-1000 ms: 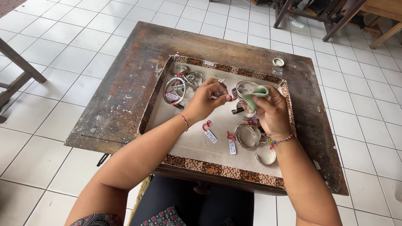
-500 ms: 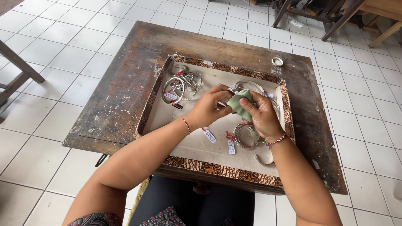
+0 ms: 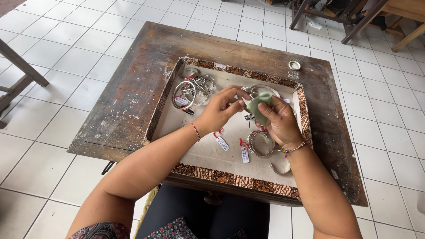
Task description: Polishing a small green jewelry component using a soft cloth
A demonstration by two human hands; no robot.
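Observation:
My left hand (image 3: 220, 109) and my right hand (image 3: 275, 121) meet over a shallow tray (image 3: 230, 179) with a patterned border. The right hand presses a small green cloth (image 3: 259, 106) against a silver bangle (image 3: 253, 90) that the left hand pinches by its edge. Most of that bangle is hidden by the fingers. Below my hands lie silver bracelets (image 3: 261, 143) and white price tags (image 3: 222, 143) on red strings. A pile of silver bangles (image 3: 191, 89) rests in the tray's far left corner.
The tray sits on a worn, stained wooden table (image 3: 133, 102) over white floor tiles. A small round lid (image 3: 294, 65) lies near the table's far right corner. Wooden furniture legs (image 3: 363, 17) stand at the top right, another (image 3: 20, 68) at the left.
My right hand with the green cloth has moved left and closed onto the bangle in my left hand; both hands now sit closer together.

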